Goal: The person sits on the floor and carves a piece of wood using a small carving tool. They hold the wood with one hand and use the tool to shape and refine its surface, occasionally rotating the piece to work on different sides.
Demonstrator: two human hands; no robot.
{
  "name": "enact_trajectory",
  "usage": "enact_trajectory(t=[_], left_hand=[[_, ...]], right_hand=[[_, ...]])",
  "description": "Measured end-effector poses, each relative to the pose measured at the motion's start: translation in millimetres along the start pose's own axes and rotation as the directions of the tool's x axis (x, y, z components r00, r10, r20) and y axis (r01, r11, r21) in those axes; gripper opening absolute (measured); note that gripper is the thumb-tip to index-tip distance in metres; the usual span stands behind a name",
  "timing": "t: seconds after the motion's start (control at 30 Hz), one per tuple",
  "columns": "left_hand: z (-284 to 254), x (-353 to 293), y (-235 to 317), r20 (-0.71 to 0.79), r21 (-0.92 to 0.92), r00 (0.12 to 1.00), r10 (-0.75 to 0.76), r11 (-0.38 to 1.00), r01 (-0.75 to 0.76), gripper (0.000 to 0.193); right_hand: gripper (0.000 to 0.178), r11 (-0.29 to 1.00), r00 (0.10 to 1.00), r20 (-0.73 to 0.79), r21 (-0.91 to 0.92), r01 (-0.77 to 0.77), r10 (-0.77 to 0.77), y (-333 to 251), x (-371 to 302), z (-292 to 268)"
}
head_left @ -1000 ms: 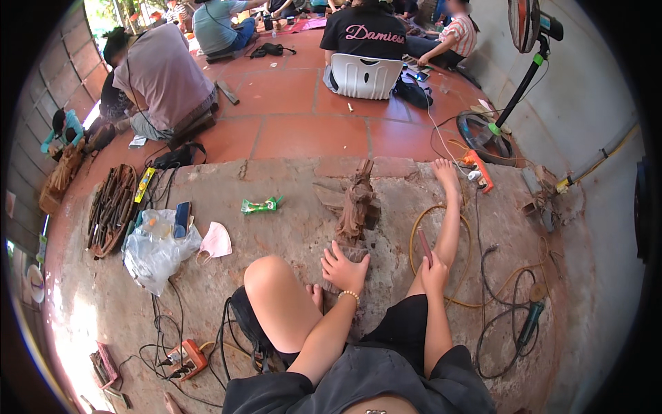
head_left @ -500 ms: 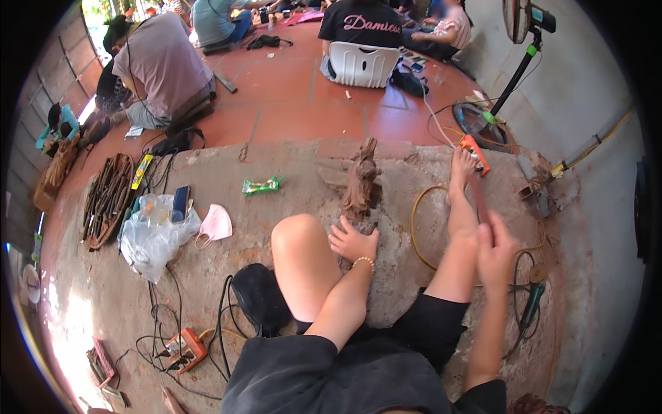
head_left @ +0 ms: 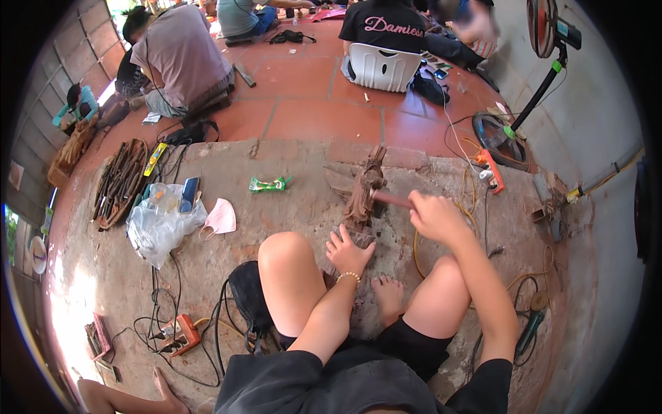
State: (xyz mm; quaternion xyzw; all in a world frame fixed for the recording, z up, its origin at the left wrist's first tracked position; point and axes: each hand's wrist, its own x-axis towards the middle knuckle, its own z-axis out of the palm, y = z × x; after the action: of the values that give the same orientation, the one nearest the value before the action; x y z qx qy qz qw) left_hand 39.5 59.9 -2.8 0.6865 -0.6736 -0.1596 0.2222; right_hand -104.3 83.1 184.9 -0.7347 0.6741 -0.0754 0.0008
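Observation:
A brown wood carving [head_left: 367, 196], gnarled and upright in shape, stands on the floor in front of my knees. My left hand [head_left: 349, 250] lies at its near end on the base, with the fingers spread and a beaded bracelet at the wrist. My right hand [head_left: 439, 221] is closed around a reddish-brown, stick-like tool [head_left: 394, 199]. The tool points left, and its far end meets or overlaps the carving's right side. Its exact kind cannot be made out. Behind the carving, a pale flat wood piece [head_left: 339, 182] juts out to the left.
On the left are a basket of slim tools [head_left: 118, 185], a plastic bag [head_left: 160, 231], a phone [head_left: 188, 195] and a pink mask [head_left: 221, 217]. Cables run from an orange power strip [head_left: 181, 335]. A corded power tool [head_left: 531, 324] and a fan [head_left: 545, 31] are on the right. People sit beyond.
My right hand has swung left with the tool, from beside my right leg to the carving. My right foot has drawn in close. Another person's bare leg now shows at lower left.

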Motion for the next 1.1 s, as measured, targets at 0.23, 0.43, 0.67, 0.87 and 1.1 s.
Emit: enact_trajectory(t=[0.23,0.43,0.67,0.87,1.1], left_hand=[[6.1,-0.6,-9.7,-0.113,-0.053,0.99,0.086,0.994,-0.093,0.088],[6.6,-3.2,2.1,-0.122,-0.052,0.989,0.081,0.995,-0.088,0.087],[8.2,-2.8,2.4,-0.142,-0.048,0.988,0.063,0.996,-0.071,0.083],[9.3,3.6,-5.5,-0.173,-0.067,0.979,0.105,0.991,-0.118,0.08],[8.7,4.0,-4.3,-0.184,-0.039,0.976,0.117,0.991,-0.126,0.079]], right_hand=[[0.019,0.999,0.971,0.237,-0.012,0.034,-0.03,50.9,24.2,40.6],[0.021,0.998,0.931,0.361,0.048,0.032,-0.047,71.5,54.2,82.6],[0.021,0.995,0.92,0.392,0.076,-0.069,0.034,67.0,83.4,120.5],[0.021,0.991,0.888,0.459,0.131,-0.037,-0.027,62.5,93.9,129.0],[0.028,0.983,0.856,0.51,0.185,-0.019,-0.079,61.1,92.3,125.6]])
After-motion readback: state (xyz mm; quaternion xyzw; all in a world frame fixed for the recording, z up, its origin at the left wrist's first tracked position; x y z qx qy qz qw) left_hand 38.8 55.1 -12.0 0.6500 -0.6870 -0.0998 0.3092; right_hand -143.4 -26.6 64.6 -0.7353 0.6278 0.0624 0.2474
